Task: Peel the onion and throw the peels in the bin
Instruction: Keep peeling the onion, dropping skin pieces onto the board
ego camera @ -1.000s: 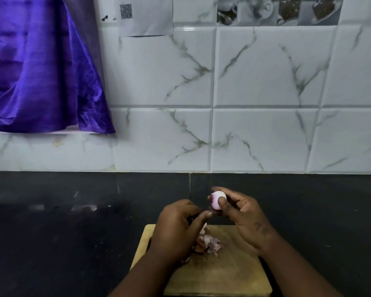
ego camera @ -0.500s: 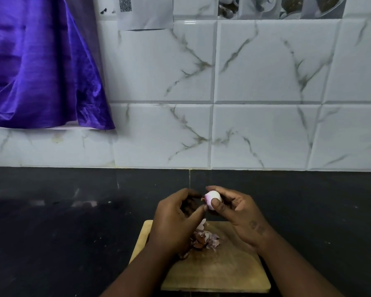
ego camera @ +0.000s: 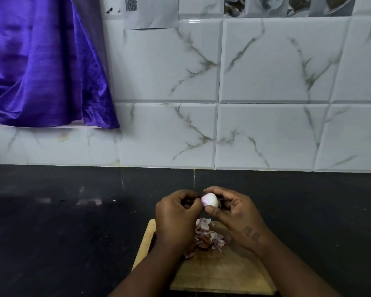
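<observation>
A small, mostly white onion with a pink tinge is held above the far edge of a wooden cutting board. My right hand grips it between thumb and fingers. My left hand is curled right beside it, its fingertips touching the onion's left side. A pile of pink and brown onion peels lies on the board under my hands, partly hidden by my left hand. No bin is in view.
The board sits at the near edge of a black countertop. A white marbled tile wall rises behind it. A purple cloth hangs at the upper left, and papers are stuck high on the wall.
My left hand has risen from the peel pile to the onion's left side. My right hand has kept hold of the onion and turned it slightly.
</observation>
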`<state>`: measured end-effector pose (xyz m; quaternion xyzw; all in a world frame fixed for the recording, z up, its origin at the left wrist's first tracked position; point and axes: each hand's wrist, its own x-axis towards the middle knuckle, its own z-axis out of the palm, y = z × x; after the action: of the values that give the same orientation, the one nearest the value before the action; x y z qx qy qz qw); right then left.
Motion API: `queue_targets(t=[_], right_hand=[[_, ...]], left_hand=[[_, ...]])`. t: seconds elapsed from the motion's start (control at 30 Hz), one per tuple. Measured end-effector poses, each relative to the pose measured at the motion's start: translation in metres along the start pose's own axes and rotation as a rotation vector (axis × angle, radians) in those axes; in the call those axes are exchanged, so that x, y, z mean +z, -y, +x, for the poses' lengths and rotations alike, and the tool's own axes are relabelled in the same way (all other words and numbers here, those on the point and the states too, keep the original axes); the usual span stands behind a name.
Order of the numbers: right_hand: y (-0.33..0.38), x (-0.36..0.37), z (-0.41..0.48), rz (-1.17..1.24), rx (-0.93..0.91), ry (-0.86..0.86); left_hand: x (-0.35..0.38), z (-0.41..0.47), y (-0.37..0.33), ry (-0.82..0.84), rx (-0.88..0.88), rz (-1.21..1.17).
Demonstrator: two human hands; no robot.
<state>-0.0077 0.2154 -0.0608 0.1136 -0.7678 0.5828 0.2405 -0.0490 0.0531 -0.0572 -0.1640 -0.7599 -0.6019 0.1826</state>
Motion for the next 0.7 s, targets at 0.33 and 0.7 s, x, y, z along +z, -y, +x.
queue_targets(t=[0.33,0.7], right_hand=[[0.0023,-0.0031,0.0017,0.002,-0.037,0.004],[-0.0017,-0.0003,0.0024,0.000,-0.022,-0.088]], left_hand=[[-0.0023,0.0008,0.0019,0.027,-0.042,-0.152],[0.0012,-0.0040,-0.0020,0.076,0.023,-0.117]])
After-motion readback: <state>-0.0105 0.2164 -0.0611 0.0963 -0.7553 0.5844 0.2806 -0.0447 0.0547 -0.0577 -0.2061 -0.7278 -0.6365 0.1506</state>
